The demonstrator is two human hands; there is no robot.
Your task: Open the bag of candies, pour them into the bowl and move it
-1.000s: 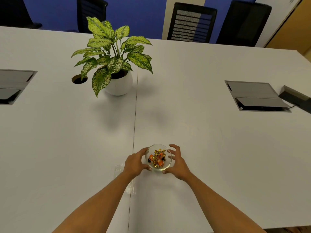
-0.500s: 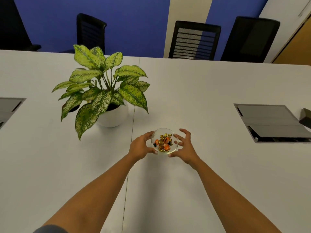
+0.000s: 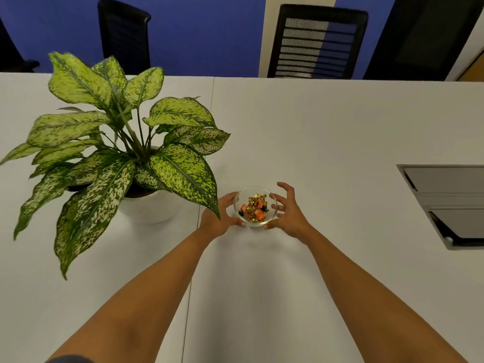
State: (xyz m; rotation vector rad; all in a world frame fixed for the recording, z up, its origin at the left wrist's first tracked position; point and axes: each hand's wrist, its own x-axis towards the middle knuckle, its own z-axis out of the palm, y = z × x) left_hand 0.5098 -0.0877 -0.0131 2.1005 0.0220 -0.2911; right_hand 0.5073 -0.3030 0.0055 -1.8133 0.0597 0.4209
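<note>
Both hands, left hand (image 3: 218, 218) and right hand (image 3: 288, 213), are grasping the small clear glass bowl (image 3: 255, 205) between them; gold and orange wrapped candies (image 3: 254, 208) are already inside, bag unseen, the move across the white desk (image 3: 314, 142) apparently ending.

wall (image 3: 204, 35): blue, cream strip | chairs (image 3: 317, 43): black, set behind white table (image 3: 314, 127) | potted plant (image 3: 117, 153): placed left | hatch (image 3: 450, 205): set right

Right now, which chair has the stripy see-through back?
The middle chair, straight behind the table. Its back has pale mesh bands, while the left chair and right chair look plain black.
</note>
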